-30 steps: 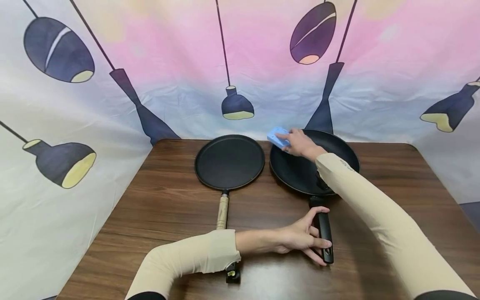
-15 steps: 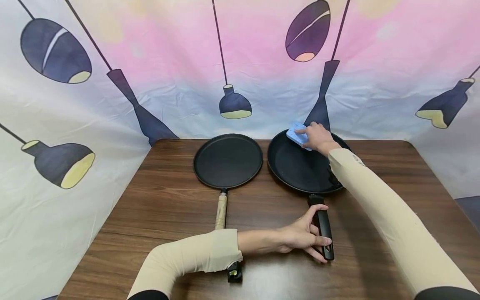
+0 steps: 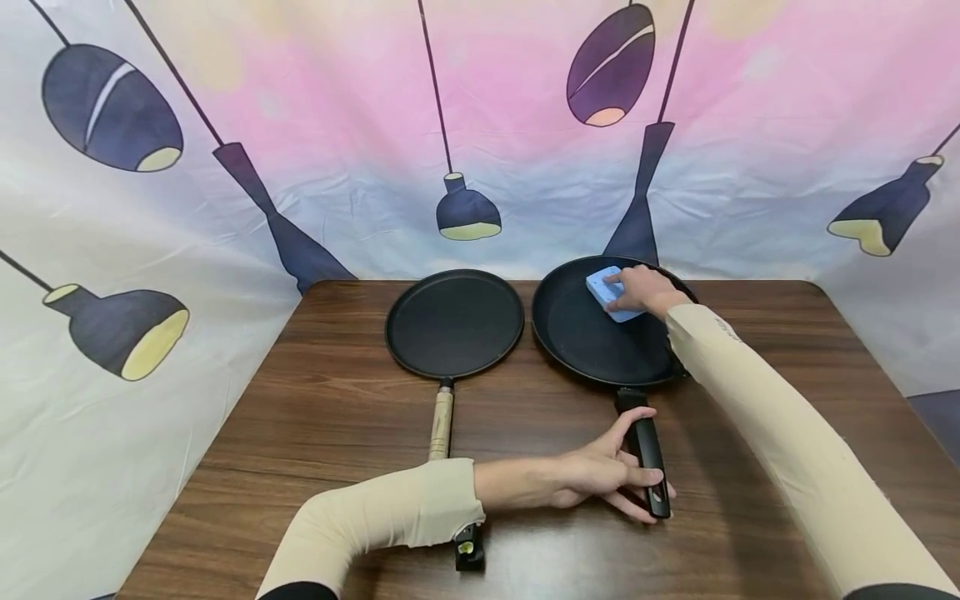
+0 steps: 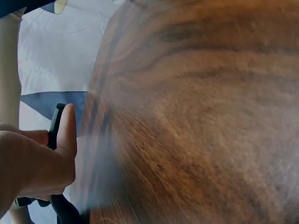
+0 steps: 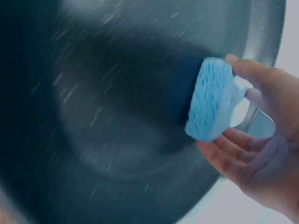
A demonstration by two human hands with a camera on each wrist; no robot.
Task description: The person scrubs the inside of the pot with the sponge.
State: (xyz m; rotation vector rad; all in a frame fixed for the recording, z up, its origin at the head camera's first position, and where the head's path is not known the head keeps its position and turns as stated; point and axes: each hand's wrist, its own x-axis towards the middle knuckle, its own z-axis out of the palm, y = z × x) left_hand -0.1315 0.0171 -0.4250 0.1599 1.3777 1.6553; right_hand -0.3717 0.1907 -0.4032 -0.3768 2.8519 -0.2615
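A light blue sponge (image 3: 611, 293) is pinched between the thumb and fingers of my right hand (image 3: 647, 289). It sits over the inside of a black frying pan (image 3: 581, 337), toward the pan's far side. In the right wrist view the sponge (image 5: 209, 100) shows its porous face close to the dark pan surface (image 5: 126, 112). My left hand (image 3: 600, 473) grips the pan's black handle (image 3: 647, 450), thumb on top and fingers passing beneath. The left wrist view shows that hand (image 4: 39, 161) from the side, holding the handle's dark end.
To the left lies a flat black crepe pan (image 3: 455, 323) with a wooden-look handle (image 3: 442, 421), partly under my left forearm. Both pans rest on a brown wooden table (image 3: 315, 425). A printed cloth (image 3: 360, 208) hangs right behind the table's far edge.
The sponge in my right hand has moved from the frying pan's far left rim rightward, then nearer into the pan. My left hand keeps its hold on the handle; the view shifted slightly.
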